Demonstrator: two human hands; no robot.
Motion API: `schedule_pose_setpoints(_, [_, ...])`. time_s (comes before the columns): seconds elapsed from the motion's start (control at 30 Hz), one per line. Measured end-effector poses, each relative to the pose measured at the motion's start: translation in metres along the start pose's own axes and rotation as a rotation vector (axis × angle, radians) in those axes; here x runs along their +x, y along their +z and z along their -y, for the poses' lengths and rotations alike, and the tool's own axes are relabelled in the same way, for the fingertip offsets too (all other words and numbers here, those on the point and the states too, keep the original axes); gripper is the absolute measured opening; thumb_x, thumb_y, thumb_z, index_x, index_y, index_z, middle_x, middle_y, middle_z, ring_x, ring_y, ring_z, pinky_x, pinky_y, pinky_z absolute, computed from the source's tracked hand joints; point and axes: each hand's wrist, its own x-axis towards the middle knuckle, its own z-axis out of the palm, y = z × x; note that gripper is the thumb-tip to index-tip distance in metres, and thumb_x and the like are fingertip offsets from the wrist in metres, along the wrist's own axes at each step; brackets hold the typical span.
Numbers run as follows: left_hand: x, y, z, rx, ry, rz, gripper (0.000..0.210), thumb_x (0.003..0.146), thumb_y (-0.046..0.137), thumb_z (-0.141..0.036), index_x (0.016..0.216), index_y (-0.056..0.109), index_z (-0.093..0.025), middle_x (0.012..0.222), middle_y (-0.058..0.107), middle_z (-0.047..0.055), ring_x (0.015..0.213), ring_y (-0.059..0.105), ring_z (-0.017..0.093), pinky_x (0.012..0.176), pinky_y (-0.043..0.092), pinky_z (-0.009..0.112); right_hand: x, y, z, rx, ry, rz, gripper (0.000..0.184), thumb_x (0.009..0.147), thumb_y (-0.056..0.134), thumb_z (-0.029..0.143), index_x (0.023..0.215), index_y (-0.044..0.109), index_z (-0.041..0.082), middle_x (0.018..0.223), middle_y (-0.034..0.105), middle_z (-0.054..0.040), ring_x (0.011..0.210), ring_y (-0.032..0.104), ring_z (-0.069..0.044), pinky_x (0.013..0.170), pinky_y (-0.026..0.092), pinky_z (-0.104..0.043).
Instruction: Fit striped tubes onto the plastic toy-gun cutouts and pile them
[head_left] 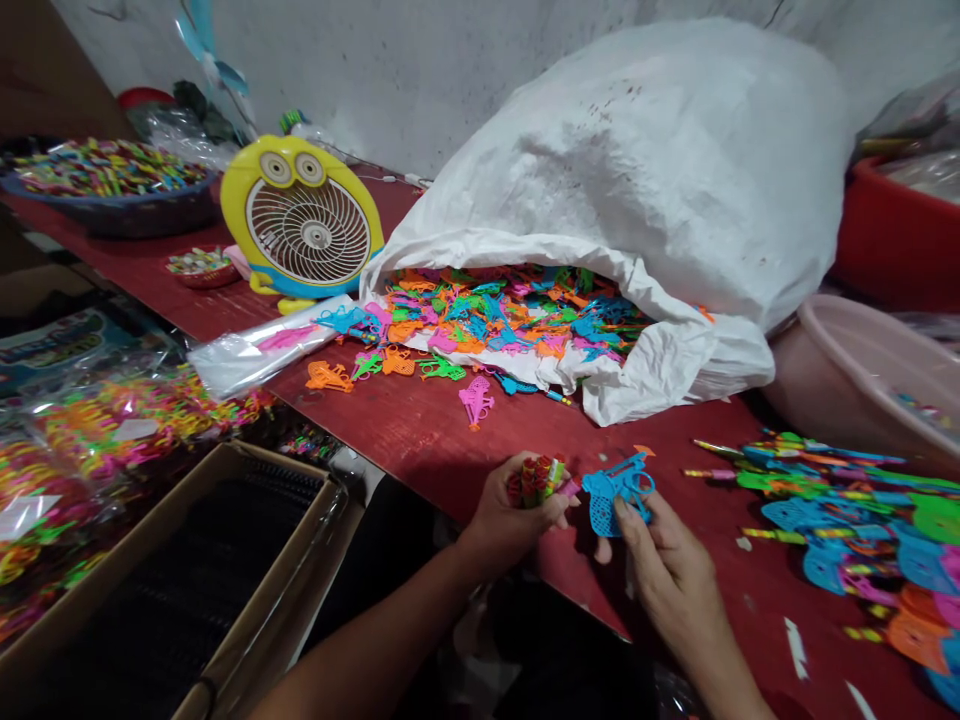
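Many small coloured pieces (105, 165) fill a blue basin (150, 214) well left of the white sack (675, 160) on the red desk (420, 440). Lower, left of the sack, stands a cardboard box (262, 600) of black items. Just beside the sack's left edge is a yellow-and-blue cartoon-faced fan (315, 235). Loose plastic mesh toys (397, 360) lie before the sack's mouth, from which more show. Nearer than the sack, the left hand (510, 520) is closed around a bundle of red-and-yellow sticks (538, 478); to its right, the right hand (671, 560) pinches a blue mesh toy (602, 512) between thumb and fingers. Right of the sack sits a pale pink basin (832, 350), with stick-fitted toys (825, 565) spread in front.
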Motion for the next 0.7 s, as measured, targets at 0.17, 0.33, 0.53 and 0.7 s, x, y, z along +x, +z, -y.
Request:
schedule_pose_setpoints(0.17, [-0.003, 0.002, 0.0, 0.16, 0.12, -0.033, 0.026, 0.069, 0.076, -0.024, 0.068, 0.051, -0.016, 0.061, 0.05, -0.004, 0.054, 0.044, 0.007, 0.053, 0.036, 0.018, 0.0, 0.0, 0.015, 0.039, 0.051, 0.064, 0.032, 0.092, 0.048, 0.051, 0.08, 0.057, 0.022, 0.055, 0.059, 0.0009, 0.048, 0.052, -0.014, 0.052, 0.042, -0.024])
schedule_pose_setpoints(0.33, [-0.004, 0.0, 0.008, 0.237, 0.216, -0.069, 0.02, 0.072, 0.069, -0.019, 0.071, 0.049, -0.016, 0.062, 0.045, -0.005, 0.055, 0.038, 0.007, 0.053, 0.034, 0.018, -0.006, 0.017, 0.014, -0.053, -0.01, -0.073, 0.032, 0.094, 0.044, 0.05, 0.083, 0.056, 0.022, 0.057, 0.06, 0.0006, 0.052, 0.054, -0.015, 0.055, 0.041, -0.025])
schedule_pose_setpoints(0.53, [-0.008, -0.001, 0.013, 0.385, 0.316, -0.052, 0.011, 0.073, 0.066, -0.017, 0.074, 0.055, -0.016, 0.064, 0.053, -0.003, 0.057, 0.045, 0.009, 0.057, 0.038, 0.02, -0.005, 0.017, 0.001, 0.122, 0.076, 0.009, 0.033, 0.095, 0.043, 0.05, 0.083, 0.056, 0.022, 0.062, 0.061, 0.0005, 0.059, 0.056, -0.016, 0.063, 0.043, -0.026])
schedule_pose_setpoints(0.7, [-0.008, 0.004, 0.006, 0.349, 0.262, -0.097, 0.009, 0.073, 0.064, -0.02, 0.074, 0.055, -0.017, 0.062, 0.052, -0.003, 0.054, 0.045, 0.009, 0.054, 0.038, 0.02, -0.005, 0.018, 0.007, 0.13, 0.089, 0.001, 0.034, 0.094, 0.045, 0.052, 0.086, 0.056, 0.021, 0.065, 0.06, 0.0006, 0.059, 0.054, -0.014, 0.06, 0.042, -0.024])
